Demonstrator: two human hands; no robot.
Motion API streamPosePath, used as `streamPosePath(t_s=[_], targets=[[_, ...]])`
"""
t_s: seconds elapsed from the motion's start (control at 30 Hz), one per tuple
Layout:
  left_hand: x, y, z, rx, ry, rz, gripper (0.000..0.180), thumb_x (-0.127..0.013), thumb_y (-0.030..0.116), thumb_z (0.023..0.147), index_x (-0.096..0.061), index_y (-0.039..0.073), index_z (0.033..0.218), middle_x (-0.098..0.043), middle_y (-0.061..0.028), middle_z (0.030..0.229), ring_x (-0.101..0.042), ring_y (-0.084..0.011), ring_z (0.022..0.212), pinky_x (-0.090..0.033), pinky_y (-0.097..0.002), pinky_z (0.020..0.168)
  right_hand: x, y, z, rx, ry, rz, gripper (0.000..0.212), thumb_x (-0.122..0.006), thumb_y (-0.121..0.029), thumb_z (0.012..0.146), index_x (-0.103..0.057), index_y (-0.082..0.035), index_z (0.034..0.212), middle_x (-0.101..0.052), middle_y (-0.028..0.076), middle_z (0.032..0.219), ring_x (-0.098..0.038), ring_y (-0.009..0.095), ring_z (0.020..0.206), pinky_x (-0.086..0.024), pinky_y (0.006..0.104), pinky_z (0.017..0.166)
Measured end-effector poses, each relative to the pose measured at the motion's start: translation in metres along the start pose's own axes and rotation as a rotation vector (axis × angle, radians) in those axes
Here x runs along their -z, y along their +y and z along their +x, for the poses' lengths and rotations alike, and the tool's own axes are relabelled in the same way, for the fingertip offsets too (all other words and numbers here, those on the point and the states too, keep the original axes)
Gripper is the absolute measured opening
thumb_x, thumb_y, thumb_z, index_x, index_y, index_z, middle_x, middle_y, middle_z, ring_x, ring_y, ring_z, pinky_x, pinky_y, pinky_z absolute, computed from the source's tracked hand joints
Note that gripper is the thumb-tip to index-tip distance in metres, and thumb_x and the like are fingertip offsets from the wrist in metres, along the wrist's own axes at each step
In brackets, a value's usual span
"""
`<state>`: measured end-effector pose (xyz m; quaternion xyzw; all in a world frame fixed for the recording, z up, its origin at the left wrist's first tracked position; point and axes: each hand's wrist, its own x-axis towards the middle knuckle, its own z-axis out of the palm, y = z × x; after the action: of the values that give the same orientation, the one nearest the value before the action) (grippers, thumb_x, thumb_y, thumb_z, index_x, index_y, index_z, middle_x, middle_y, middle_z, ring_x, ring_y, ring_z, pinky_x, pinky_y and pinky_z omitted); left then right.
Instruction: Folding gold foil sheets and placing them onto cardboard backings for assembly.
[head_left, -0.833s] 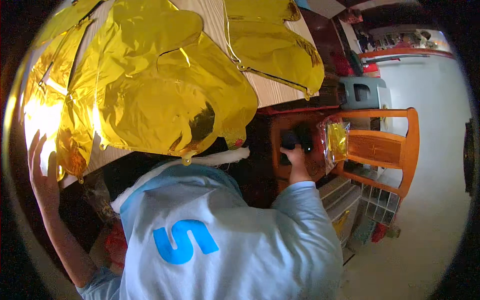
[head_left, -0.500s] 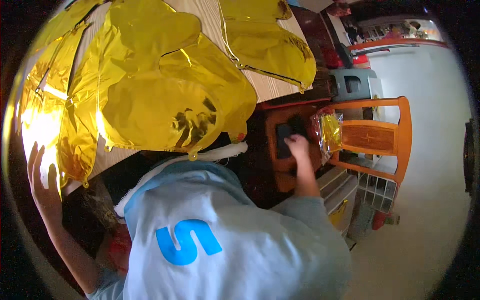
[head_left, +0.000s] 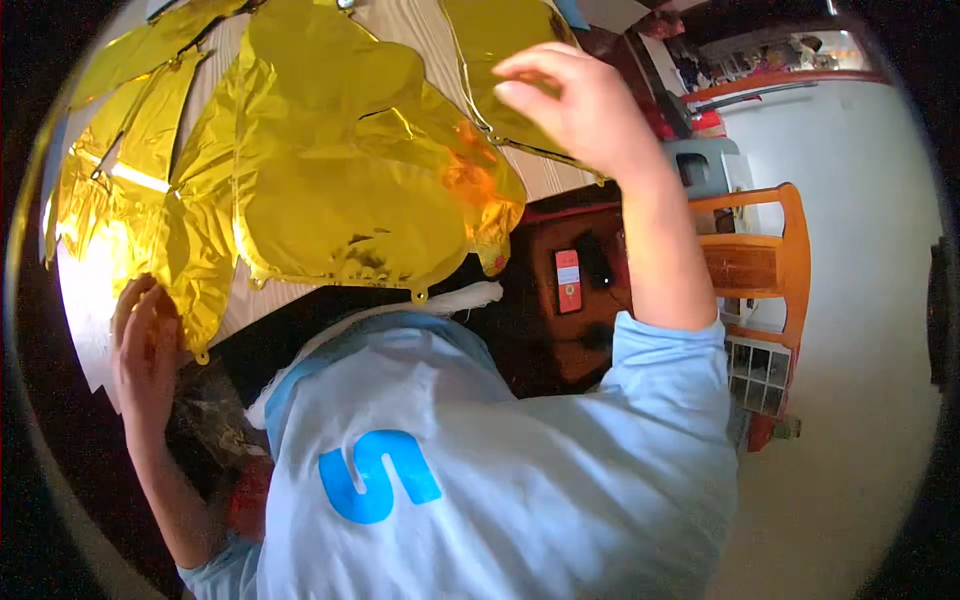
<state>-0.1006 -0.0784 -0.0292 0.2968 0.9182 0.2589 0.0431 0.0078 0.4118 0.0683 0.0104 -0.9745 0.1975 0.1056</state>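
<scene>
Flat gold foil balloons [head_left: 330,200] lie spread over the wood-grain table, with small tabs along their edges. At the table's left, my left hand [head_left: 147,345] has its fingers curled at the near edge of a crinkled foil balloon [head_left: 205,285], with gold foil showing between them. My right hand [head_left: 585,110] is raised over the table's right side, in front of another gold foil balloon [head_left: 500,50]. Its fingers are bent, with a gap between them and the thumb, and nothing shows in it. An orange reflection shines on the middle balloon below this hand.
A phone with a lit screen [head_left: 568,282] lies on a brown wooden seat [head_left: 545,340] right of my lap. Farther right stand an orange-brown wooden chair [head_left: 795,260] and a grey plastic stool [head_left: 705,165]. A white wire rack [head_left: 760,375] is beside the chair.
My right hand has risen from the phone to above the table, and the phone's screen has lit up. My left hand has shifted right and its spread fingers have curled. The view has shifted slightly.
</scene>
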Motion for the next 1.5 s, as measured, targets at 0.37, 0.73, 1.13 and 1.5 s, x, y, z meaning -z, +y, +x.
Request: streamPosePath(t_s=[0.37,0.73,1.13,1.5], targets=[[0.015,0.014,0.014,-0.119,0.081,-0.018,0.033,-0.069,0.008,0.085,-0.065,0.004,0.118,-0.056,-0.0191,0.134,-0.05,-0.0386,0.13,-0.042,-0.0466,0.109,-0.087,-0.032,0.057,0.053,-0.098,0.104,0.042,-0.071,-0.027,0.089,-0.062,-0.004,0.123,-0.058,0.019,0.132,-0.055,0.037,0.123,-0.043,0.0431,0.107],[0.034,0.008,0.061,-0.245,-0.034,-0.126,0.036,-0.073,0.012,0.083,-0.066,0.006,0.118,-0.056,-0.0195,0.131,-0.054,-0.039,0.122,-0.045,-0.0483,0.105,-0.124,-0.015,0.069,0.276,-0.215,-0.021,0.066,-0.072,-0.043,0.086,-0.052,-0.014,0.142,-0.036,0.016,0.156,-0.028,0.038,0.146,-0.024,0.05,0.119],[0.001,-0.04,0.352,-0.476,0.153,0.259,0.028,-0.066,0.024,0.084,-0.066,0.006,0.106,-0.062,-0.0158,0.108,-0.06,-0.0369,0.106,-0.051,-0.0455,0.09,-0.123,-0.03,0.18,0.318,0.018,0.105,0.035,-0.068,-0.03,0.091,-0.067,-0.004,0.115,-0.062,0.014,0.121,-0.057,0.031,0.116,-0.046,0.0416,0.1],[-0.032,-0.034,0.387,-0.522,0.171,0.209,0.015,-0.066,0.015,0.08,-0.067,0.007,0.094,-0.063,-0.0092,0.107,-0.063,-0.032,0.105,-0.053,-0.0422,0.088,-0.19,-0.023,0.322,0.179,0.074,0.018,0.038,-0.07,-0.021,0.084,-0.066,-0.003,0.117,-0.065,0.017,0.117,-0.061,0.036,0.111,-0.048,0.0428,0.098]])
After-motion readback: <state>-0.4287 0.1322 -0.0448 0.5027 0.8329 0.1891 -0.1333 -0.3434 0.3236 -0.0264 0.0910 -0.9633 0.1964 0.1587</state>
